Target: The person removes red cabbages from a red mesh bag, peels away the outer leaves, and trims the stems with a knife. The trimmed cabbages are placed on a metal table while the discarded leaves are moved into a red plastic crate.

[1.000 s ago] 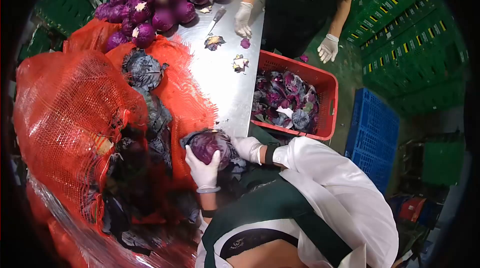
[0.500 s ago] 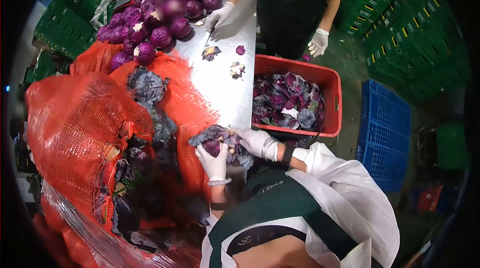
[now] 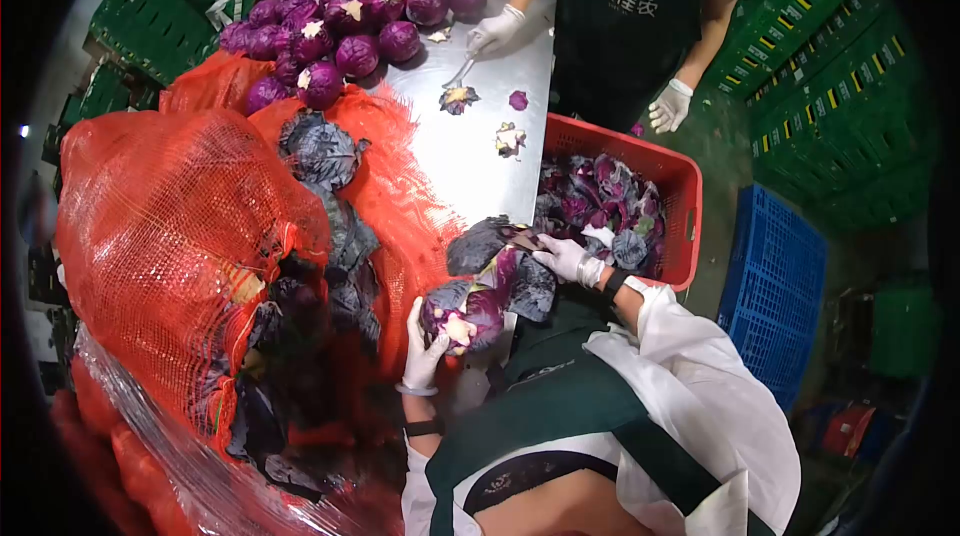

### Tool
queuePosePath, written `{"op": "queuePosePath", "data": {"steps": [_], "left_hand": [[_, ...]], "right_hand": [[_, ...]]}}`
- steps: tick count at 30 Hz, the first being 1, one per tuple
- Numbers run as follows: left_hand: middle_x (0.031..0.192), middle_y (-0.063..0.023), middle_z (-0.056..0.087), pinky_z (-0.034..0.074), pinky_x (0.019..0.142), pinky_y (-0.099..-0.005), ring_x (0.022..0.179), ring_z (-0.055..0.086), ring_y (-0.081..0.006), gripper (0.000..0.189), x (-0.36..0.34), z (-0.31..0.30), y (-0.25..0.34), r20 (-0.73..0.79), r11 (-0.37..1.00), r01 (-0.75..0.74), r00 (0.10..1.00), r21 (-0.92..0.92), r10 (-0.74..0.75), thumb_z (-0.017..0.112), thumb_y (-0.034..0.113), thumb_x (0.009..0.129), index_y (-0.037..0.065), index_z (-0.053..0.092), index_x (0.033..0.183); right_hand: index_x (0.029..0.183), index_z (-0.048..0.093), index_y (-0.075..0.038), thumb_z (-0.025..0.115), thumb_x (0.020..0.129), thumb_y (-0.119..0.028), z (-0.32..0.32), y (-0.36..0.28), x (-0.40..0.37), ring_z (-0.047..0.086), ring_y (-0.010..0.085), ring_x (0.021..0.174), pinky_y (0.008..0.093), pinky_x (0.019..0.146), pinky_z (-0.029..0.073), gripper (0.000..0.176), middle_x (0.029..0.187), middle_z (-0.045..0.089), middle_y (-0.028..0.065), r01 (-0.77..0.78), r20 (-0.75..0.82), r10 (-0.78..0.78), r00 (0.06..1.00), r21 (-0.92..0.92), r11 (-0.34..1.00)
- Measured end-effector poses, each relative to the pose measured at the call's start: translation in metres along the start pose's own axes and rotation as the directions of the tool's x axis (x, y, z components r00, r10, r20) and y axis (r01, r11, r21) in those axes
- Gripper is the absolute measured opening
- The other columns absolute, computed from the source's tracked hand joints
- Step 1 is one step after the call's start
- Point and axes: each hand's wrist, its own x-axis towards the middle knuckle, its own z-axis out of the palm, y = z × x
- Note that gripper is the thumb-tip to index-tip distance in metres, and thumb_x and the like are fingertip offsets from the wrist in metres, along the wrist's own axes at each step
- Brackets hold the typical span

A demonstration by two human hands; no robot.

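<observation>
One purple cabbage (image 3: pixel 478 308) in your left hand (image 3: pixel 422 354)

You have a wide patch of bare metal on the table (image 3: pixel 460 166), between the near leaves and the far cabbage pile (image 3: pixel 365 11). Two leafy scraps (image 3: pixel 509 140) and a small purple bit (image 3: pixel 518 100) lie there. The red net (image 3: pixel 385 201) covers the table's left side, and the red crate (image 3: pixel 683 221) sits just beside its right edge. Another person's hand (image 3: pixel 496 31) holds a knife (image 3: pixel 459 74) over the far part, so that side is less open.

The cabbage is near your body, at the near end of the table. Your left hand grips it from the left side, with the fingers curled around it. Your right hand (image 3: pixel 568 259) is up and to the right, closed on big dark leaves (image 3: pixel 532 288). The leaves touch the cabbage, but you cannot tell if they are joined to it.

The cabbage is round and shiny purple, with some gray leaf on it. Its pale, bumpy stem end faces you
</observation>
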Motion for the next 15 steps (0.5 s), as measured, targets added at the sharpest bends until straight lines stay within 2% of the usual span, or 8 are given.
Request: {"op": "queuePosePath", "data": {"steps": [3, 5, 6, 7, 8, 12, 13, 15], "left_hand": [[0.122, -0.015, 0.042, 0.052, 0.077, -0.0361, 0.095, 0.059, -0.0276, 0.079, 0.007, -0.001, -0.002, 0.053, 1.0, -0.012, 0.999, -0.014, 0.013, 0.062, 0.024, 0.088, 0.01, 0.009, 0.145], [0.124, -0.0152, 0.041, 0.052, 0.077, -0.0358, 0.095, 0.059, -0.0278, 0.081, 0.008, 0.0, 0.001, 0.081, 1.0, 0.002, 0.997, -0.023, 0.0, 0.062, 0.025, 0.087, 0.009, 0.007, 0.145], [0.127, -0.0151, 0.039, 0.051, 0.079, -0.0351, 0.1, 0.057, -0.0275, 0.082, 0.011, 0.005, 0.009, 0.092, 0.999, -0.016, 0.996, 0.034, 0.013, 0.062, 0.024, 0.087, 0.009, 0.007, 0.146], [0.129, -0.015, 0.038, 0.05, 0.081, -0.0344, 0.104, 0.055, -0.0271, 0.082, 0.011, 0.007, 0.012, 0.104, 0.995, -0.034, 0.994, 0.091, 0.024, 0.062, 0.024, 0.087, 0.008, 0.007, 0.146], [0.136, -0.0147, 0.033, 0.045, 0.091, -0.0341, 0.116, 0.047, -0.0253, 0.077, 0.011, 0.004, 0.007, 0.144, 0.996, 0.092, 0.986, -0.018, -0.088, 0.061, 0.024, 0.088, 0.007, 0.011, 0.146], [0.145, -0.018, 0.026, 0.022, 0.11, -0.0347, 0.134, 0.026, -0.026, 0.075, 0.015, 0.023, 0.038, 0.118, 0.983, 0.157, 0.982, -0.097, -0.146, 0.062, 0.023, 0.088, -0.004, 0.019, 0.142], [0.145, -0.018, 0.026, 0.022, 0.11, -0.0347, 0.134, 0.026, -0.026, 0.075, 0.018, 0.028, 0.041, 0.121, 0.984, 0.153, 0.983, -0.096, -0.141, 0.062, 0.023, 0.088, -0.004, 0.019, 0.142], [0.143, -0.0239, 0.027, 0.022, 0.109, -0.0367, 0.134, 0.027, -0.0307, 0.084, 0.018, 0.042, 0.042, -0.143, 0.878, 0.081, 0.99, 0.472, -0.014, 0.069, 0.031, 0.081, -0.007, 0.021, 0.14]], "right_hand": [[0.134, 0.036, 0.005, 0.052, 0.088, -0.044, 0.001, 0.038, -0.001, 0.052, 0.0337, 0.115, 0.0338, 0.094, 0.041, 0.069, 0.124, 0.052, 0.0253, -0.014, -0.062, 0.018, 0.998, 0.054, 0.998], [0.127, 0.047, -0.002, 0.055, 0.092, -0.034, -0.009, 0.038, -0.018, 0.06, 0.0183, 0.087, 0.0289, 0.075, 0.048, 0.048, 0.102, 0.062, 0.0093, -0.183, 0.005, 0.184, 0.983, 0.138, 0.973], [0.122, 0.05, -0.003, 0.055, 0.092, -0.034, -0.007, 0.039, -0.021, 0.055, 0.0125, 0.076, 0.028, 0.066, 0.046, 0.044, 0.087, 0.06, 0.0035, -0.057, -0.088, 0.076, 0.993, 0.199, 0.978], [0.135, 0.037, 0.005, 0.056, 0.088, -0.04, -0.018, 0.041, -0.025, 0.053, 0.0245, 0.114, 0.0282, 0.095, 0.04, 0.068, 0.126, 0.053, 0.0206, -0.2, 0.054, 0.193, 0.98, 0.175, 0.964], [0.134, 0.037, 0.005, 0.056, 0.089, -0.038, -0.021, 0.044, -0.025, 0.054, 0.0244, 0.113, 0.0284, 0.093, 0.041, 0.065, 0.124, 0.054, 0.0199, -0.164, 0.026, 0.162, 0.986, 0.103, 0.981], [0.128, 0.047, -0.001, 0.056, 0.09, -0.033, -0.031, -0.005, -0.039, 0.06, 0.0254, 0.1, 0.0318, 0.086, 0.046, 0.051, 0.111, 0.061, 0.0184, -0.156, -0.117, 0.144, 0.983, -0.1, 0.983], [0.126, 0.048, -0.006, 0.056, 0.089, -0.031, -0.024, -0.005, -0.037, 0.061, 0.0293, 0.095, 0.0355, 0.083, 0.047, 0.046, 0.101, 0.063, 0.0178, -0.03, -0.185, 0.003, 0.983, -0.145, 0.989], [0.125, 0.049, -0.009, 0.055, 0.089, -0.029, 0.006, 0.008, -0.03, 0.06, 0.033, 0.095, 0.0384, 0.082, 0.047, 0.042, 0.1, 0.062, 0.0182, 0.351, -0.327, -0.351, 0.877, -0.06, 0.934]]}}
